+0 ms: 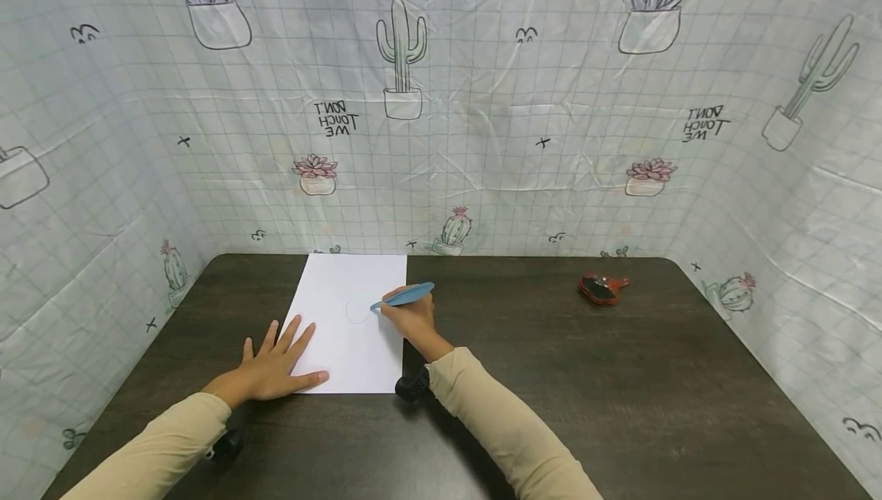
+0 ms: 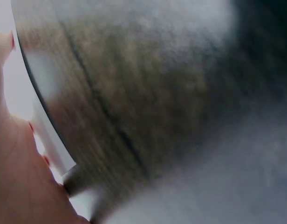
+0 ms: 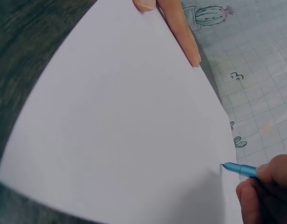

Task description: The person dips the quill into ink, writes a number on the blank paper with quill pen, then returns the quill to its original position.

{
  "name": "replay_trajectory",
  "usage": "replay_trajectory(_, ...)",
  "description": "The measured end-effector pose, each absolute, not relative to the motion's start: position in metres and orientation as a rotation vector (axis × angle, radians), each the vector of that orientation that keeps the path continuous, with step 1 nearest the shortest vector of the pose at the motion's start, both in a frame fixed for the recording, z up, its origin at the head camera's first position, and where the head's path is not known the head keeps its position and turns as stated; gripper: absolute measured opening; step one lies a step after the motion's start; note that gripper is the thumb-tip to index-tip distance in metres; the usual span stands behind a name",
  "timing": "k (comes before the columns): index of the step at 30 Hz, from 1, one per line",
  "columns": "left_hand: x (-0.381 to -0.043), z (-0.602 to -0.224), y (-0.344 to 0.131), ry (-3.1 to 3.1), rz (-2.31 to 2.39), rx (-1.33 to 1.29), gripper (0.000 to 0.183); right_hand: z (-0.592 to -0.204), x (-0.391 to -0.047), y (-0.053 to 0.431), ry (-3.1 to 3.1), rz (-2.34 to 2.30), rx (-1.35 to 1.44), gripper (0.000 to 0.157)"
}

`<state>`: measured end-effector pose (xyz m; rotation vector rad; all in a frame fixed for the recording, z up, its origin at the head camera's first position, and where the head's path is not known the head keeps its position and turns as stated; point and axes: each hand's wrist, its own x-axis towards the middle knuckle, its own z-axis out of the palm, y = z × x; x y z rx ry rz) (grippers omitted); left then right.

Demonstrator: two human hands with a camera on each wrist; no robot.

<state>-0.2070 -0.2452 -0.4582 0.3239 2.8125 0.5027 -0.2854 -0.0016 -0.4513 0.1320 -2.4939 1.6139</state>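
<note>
Landmark: paper sheet [image 1: 344, 354]. Left hand [image 1: 272, 370] spread over sheet's lower left edge; press evenly to prevent slip. Right hand [image 1: 415, 324] pinches blue pen [image 1: 411, 295], tip at faint curved line [image 1: 347, 316], sheet's right half. Advisable: light, steady pressure.

Left wrist view: left hand [image 2: 22, 172] cut off, table [image 2: 134, 93] blurred. Right wrist view: pen [image 3: 240, 169] partly hidden. Red item [image 1: 601, 289] too small to identify.

The pen [image 1: 412, 294] is blue, paper [image 1: 351, 351] white, table [image 1: 586, 377] dark brown, cloth [image 1: 482, 102] printed with grid and cacti.
</note>
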Motion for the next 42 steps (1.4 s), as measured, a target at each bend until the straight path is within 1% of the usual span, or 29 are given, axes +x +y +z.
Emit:
replay_trajectory(14, -0.205, -0.458, -0.244, 2.807, 0.498, 0.332, 0.098, -0.458, -0.283, -0.011, -2.407, 1.655, 0.116, 0.004)
replay_trajectory(21, -0.204, -0.456, -0.243, 2.808, 0.497, 0.332, 0.097, -0.459, -0.280, -0.017, -2.367, 1.707, 0.101, 0.006)
replay_trajectory(28, -0.205, -0.455, -0.243, 2.811, 0.491, 0.325, 0.097, -0.457, -0.280, -0.023, -2.410, 1.689, 0.074, 0.004)
replay_trajectory(42, -0.213, -0.469, -0.249, 2.837, 0.480, 0.327, 0.103, -0.461, -0.276, -0.032, -2.421, 1.701, 0.163, 0.004)
